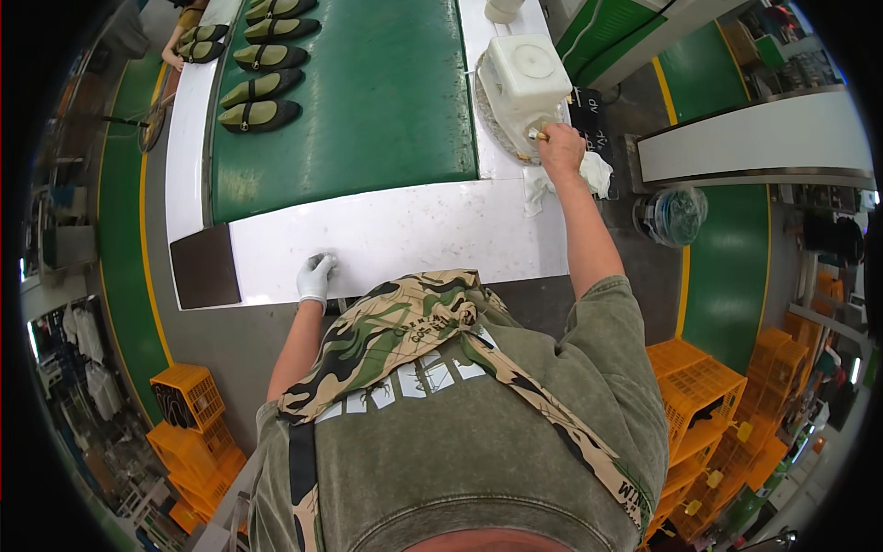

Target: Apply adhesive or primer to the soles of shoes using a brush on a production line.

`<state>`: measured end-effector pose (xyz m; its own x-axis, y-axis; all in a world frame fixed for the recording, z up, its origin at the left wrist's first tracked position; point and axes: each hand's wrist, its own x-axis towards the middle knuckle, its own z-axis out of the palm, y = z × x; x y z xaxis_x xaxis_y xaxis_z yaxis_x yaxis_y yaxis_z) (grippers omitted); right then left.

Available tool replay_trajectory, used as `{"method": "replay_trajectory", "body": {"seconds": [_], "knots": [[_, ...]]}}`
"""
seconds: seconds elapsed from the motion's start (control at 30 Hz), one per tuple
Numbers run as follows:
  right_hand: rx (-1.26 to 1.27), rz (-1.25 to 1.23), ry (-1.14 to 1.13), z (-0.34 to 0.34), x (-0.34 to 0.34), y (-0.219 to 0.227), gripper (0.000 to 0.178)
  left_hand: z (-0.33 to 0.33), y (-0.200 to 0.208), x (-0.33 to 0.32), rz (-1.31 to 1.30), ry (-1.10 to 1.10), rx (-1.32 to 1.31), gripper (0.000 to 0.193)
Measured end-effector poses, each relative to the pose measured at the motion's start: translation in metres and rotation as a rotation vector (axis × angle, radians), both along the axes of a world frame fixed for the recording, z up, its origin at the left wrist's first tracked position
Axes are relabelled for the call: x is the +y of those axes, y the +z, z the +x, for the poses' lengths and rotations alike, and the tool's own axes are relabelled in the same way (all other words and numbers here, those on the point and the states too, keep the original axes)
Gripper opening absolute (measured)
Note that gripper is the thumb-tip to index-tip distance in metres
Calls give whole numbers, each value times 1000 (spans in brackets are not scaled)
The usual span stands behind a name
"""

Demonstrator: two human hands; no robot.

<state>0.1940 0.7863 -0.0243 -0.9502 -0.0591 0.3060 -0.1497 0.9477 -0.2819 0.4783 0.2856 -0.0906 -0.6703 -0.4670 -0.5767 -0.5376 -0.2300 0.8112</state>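
Note:
My right hand (562, 150), bare, is closed around a short brush handle (542, 136) with a metal collar, at the front of a white plastic container (527, 75). The brush's bristles are hard to make out there. A crumpled white cloth (596, 175) lies beside that wrist. My left hand (315, 277), in a white glove, rests at the near edge of the white tabletop (395, 230) with its fingers curled together; whatever they hold, if anything, is hidden. Several dark flat shoes (260, 115) with olive-green insides stand in a row on the green belt (368, 120).
A dark brown panel (205, 267) covers the table's left corner. Another person's hand (173, 59) is near shoes at the far left. Orange crates (694, 391) are stacked behind me on both sides. Right of the table stands a bucket with plastic wrap (671, 217).

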Motion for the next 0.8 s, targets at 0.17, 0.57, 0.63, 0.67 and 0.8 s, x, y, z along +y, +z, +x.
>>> {"method": "replay_trajectory", "body": {"seconds": [0.17,0.57,0.63,0.67,0.8], "knots": [[41,-25,9,0,4,7,7,-1,-3,2,-19,14,-32,21],[-15,-110,150,15,22,19,10,-9,-20,-4,-73,30,-68,19],[-152,-256,16,13,15,27,14,-3,-17,-7,-58,47,-75,18],[-288,-399,-130,10,8,31,19,1,-15,-12,-45,54,-78,18],[-351,-554,-293,7,63,-24,27,-22,14,-14,102,-90,-163,18]]}}
